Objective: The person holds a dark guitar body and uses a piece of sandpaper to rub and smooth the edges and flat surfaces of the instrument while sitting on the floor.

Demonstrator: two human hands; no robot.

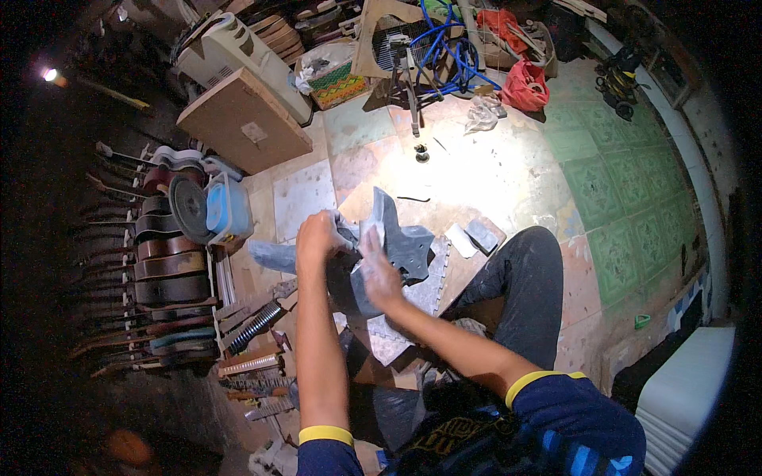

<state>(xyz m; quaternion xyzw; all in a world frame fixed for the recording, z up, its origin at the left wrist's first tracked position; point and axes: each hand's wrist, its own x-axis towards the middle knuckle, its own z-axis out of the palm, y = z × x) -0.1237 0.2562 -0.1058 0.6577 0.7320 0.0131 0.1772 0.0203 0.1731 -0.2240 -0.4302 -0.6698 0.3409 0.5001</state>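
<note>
A dark grey guitar body (pixel 409 247) with pointed horns and light dust on its surface lies tilted in front of me, over my lap. My left hand (pixel 319 236) is closed on its upper left edge, fingers bent over the rim. Across the middle of the body lies my right hand (pixel 379 274), its fingers pointing away from me, whitish with dust and smeared by motion. Whether something sits under those fingers is hidden. Another grey tapered part (pixel 271 256) sticks out left of my left wrist. Beneath the body is a pale patterned mat (pixel 436 278) with a toothed edge.
By my right knee lie a grey block (pixel 482 234) and a white piece (pixel 460 239). Several guitars (pixel 171 266) stand racked at left, beside a blue tub (pixel 226 208). Tools, including a black spring-like coil (pixel 258 327), lie left of my legs. Blue hose (pixel 452 59) tangles at the back.
</note>
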